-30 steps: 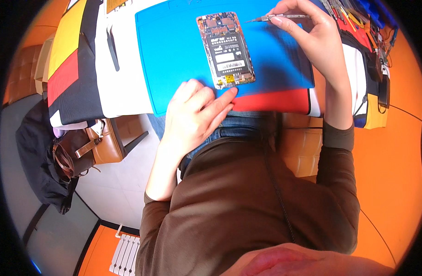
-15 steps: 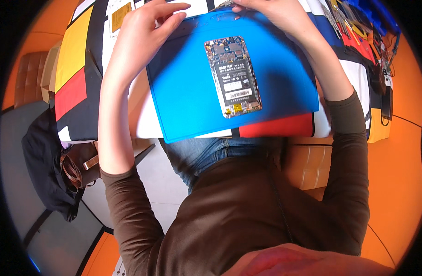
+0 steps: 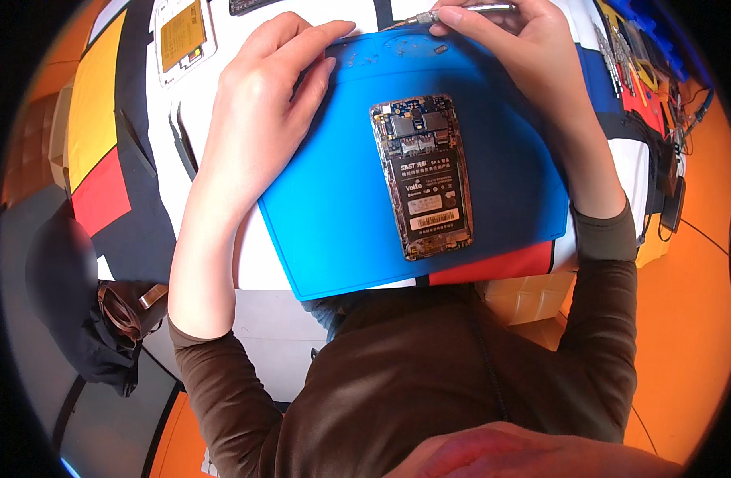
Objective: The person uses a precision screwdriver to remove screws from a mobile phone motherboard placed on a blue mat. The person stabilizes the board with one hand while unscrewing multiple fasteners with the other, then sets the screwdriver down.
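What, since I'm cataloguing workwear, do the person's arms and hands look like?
Both the left hand and the right hand are bare, with no glove, watch or bracelet showing. The left sleeve and right sleeve are dark brown, creased, and end on the forearms. The right one finishes in a plain matching cuff. No markings show on either.

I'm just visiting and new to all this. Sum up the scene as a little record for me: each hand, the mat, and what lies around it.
Left hand: fingers loosely spread near the mat's far edge, nothing visibly held
Right hand: gripping a slim screwdriver, tip pointing left
Mat: blue mat
On the mat: opened phone, circuit board and battery exposed
Left of the mat: white device with a gold panel
Right of the mat: assorted hand tools
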`<action>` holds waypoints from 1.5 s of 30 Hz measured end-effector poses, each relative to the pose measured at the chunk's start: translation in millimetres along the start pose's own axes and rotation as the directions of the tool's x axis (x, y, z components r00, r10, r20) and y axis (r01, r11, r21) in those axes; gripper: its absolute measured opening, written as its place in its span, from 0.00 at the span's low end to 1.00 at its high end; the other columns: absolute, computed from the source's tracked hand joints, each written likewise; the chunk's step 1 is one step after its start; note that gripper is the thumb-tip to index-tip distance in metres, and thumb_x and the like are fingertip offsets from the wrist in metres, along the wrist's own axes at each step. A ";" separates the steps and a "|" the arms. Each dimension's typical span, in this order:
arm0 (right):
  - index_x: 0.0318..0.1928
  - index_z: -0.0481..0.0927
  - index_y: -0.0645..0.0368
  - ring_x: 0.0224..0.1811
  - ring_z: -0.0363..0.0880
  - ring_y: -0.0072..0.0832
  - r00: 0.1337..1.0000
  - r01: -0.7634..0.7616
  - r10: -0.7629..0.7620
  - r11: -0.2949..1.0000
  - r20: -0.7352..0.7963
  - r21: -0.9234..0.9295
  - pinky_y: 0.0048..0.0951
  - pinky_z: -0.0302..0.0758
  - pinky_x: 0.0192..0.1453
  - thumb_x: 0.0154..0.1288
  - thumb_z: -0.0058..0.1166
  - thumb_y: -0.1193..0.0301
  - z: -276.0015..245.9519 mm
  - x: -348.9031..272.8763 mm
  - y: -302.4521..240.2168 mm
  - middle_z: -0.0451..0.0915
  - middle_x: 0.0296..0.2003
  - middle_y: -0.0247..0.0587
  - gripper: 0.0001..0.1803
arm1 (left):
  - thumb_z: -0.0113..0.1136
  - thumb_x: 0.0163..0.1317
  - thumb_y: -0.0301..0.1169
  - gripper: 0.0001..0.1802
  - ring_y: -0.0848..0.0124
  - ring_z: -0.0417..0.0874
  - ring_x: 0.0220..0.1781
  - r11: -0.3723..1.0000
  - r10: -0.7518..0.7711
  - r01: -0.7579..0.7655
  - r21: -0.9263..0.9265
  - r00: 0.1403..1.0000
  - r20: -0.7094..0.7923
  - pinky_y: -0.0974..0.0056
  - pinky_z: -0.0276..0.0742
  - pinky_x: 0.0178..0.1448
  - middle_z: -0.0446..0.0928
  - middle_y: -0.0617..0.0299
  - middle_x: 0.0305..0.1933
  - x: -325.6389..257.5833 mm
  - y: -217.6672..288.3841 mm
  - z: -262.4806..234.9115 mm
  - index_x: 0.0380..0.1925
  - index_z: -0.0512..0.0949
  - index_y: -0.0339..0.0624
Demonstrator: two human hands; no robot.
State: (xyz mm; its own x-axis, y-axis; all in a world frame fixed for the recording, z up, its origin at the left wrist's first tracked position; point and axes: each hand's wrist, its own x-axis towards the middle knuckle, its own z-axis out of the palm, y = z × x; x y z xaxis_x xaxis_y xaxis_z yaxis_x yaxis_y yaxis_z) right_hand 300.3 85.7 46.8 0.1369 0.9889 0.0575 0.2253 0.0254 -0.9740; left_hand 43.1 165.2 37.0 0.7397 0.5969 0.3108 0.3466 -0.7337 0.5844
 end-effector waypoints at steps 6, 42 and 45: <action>0.42 0.84 0.63 0.42 0.86 0.20 0.999 0.039 -0.041 0.988 -0.014 -0.151 0.21 0.81 0.50 0.70 0.68 0.77 1.5 -5.4 -6.1 0.87 0.39 0.35 0.05 | 0.65 0.70 0.20 0.15 0.67 0.86 0.44 0.996 0.037 -0.036 0.080 0.999 -0.016 0.66 0.81 0.53 0.81 0.59 0.41 -0.5 -6.0 -0.8 0.54 0.87 0.42; 0.41 0.85 0.62 0.43 0.84 0.22 0.969 0.241 -0.219 0.939 0.116 -0.244 0.23 0.80 0.50 0.70 0.67 0.77 8.3 -4.8 16.5 0.86 0.39 0.36 0.04 | 0.65 0.71 0.23 0.11 0.68 0.88 0.45 0.997 -0.018 0.015 0.070 0.999 0.048 0.65 0.82 0.53 0.82 0.59 0.41 -2.1 -4.7 -0.1 0.50 0.89 0.42; 0.41 0.85 0.62 0.42 0.84 0.22 0.971 0.231 -0.210 0.946 0.113 -0.229 0.23 0.80 0.50 0.70 0.68 0.77 9.9 -4.2 16.0 0.86 0.39 0.36 0.04 | 0.65 0.71 0.23 0.11 0.67 0.88 0.45 0.998 -0.018 0.015 0.059 0.998 0.054 0.66 0.82 0.53 0.82 0.59 0.41 -2.7 -6.9 -1.3 0.50 0.89 0.42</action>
State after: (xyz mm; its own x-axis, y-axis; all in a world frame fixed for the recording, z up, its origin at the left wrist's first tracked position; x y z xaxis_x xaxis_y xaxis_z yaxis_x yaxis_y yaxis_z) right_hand 293.8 83.4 28.7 -0.0231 0.9716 0.2356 0.4652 0.2190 -0.8577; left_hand 37.9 169.0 33.1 0.7632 0.5919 0.2591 0.3911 -0.7423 0.5441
